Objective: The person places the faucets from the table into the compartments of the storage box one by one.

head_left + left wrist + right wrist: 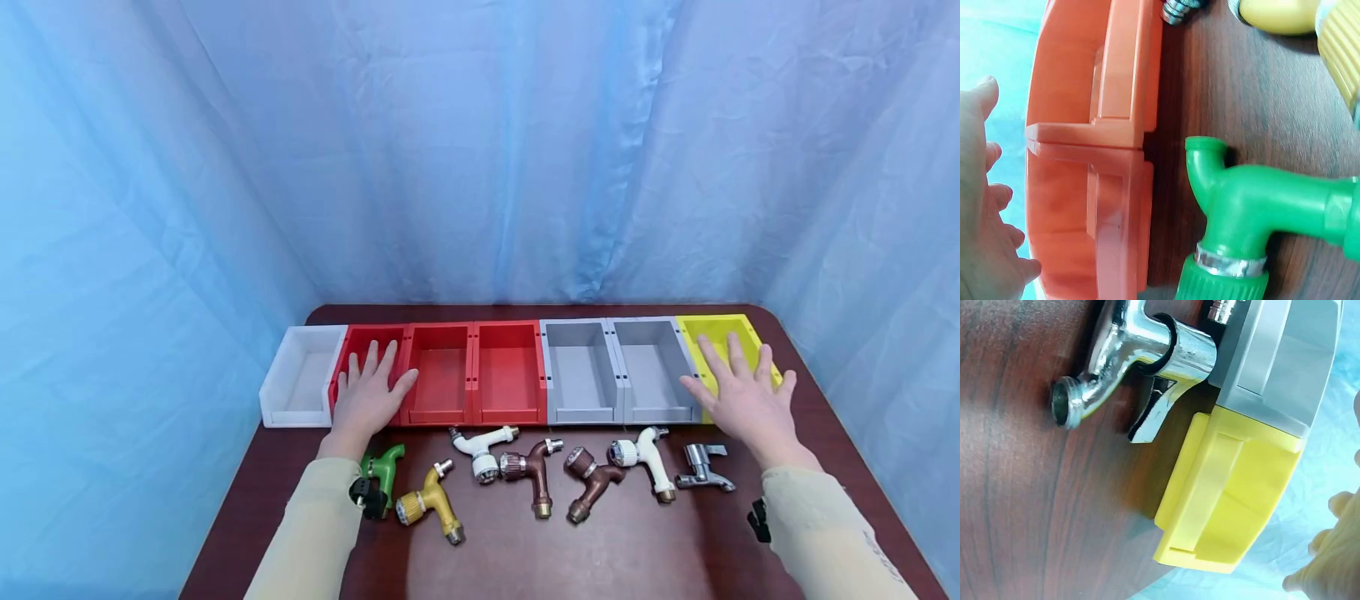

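Taps (537,477) lie before the bins (510,416), seemingly spaced within easy reach; the left hand (367,400) and right hand (752,407) hover over bins, fingers (738,357) spread wide, holding nothing.

No text can be read; the right sleeve (825,525) bears small dark marks (letters or not, too small to tell).
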{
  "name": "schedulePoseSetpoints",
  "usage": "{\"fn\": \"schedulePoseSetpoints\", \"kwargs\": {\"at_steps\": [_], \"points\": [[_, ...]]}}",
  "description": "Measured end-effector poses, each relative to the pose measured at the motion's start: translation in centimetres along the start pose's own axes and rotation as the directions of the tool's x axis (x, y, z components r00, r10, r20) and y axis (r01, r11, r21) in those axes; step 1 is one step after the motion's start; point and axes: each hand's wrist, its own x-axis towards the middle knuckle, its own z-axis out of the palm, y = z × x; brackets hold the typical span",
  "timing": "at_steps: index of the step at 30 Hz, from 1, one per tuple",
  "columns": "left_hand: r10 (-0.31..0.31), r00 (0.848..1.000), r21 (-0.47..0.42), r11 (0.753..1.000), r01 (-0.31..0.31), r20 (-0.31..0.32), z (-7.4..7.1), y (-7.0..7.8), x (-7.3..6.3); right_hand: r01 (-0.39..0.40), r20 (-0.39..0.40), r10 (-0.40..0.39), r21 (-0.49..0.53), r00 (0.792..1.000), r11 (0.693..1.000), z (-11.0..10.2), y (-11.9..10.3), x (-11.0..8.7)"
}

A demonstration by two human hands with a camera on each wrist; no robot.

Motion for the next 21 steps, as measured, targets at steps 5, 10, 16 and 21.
{"fn": "schedulePoseSetpoints", "kwargs": {"at_steps": [5, 10, 16, 21], "points": [[-0.002, 1.000, -0.059, 0.998, 0.003, 0.015, 0.0, 0.3, 0.3, 0.037, 0.005, -0.037, 0.008, 0.999, 0.999, -0.4, -0.2, 0.0], [0.016, 1.000, -0.110, 0.994, -0.016, 0.003, 0.1, 0.9, 0.3, 0.080, 0.006, -0.080, 0.004, 0.997, 0.997, -0.6, 0.0, -0.2], [0.064, 0.998, -0.184, 0.981, -0.068, -0.027, 0.4, 2.3, 0.1, 0.140, -0.008, -0.140, -0.020, 0.990, 0.990, -0.6, 0.0, -0.6], [0.076, 0.996, -0.169, 0.982, -0.082, -0.043, 1.1, 3.7, 0.1, 0.196, -0.036, -0.198, -0.043, 0.980, 0.980, -0.3, 0.1, -1.0]]}}
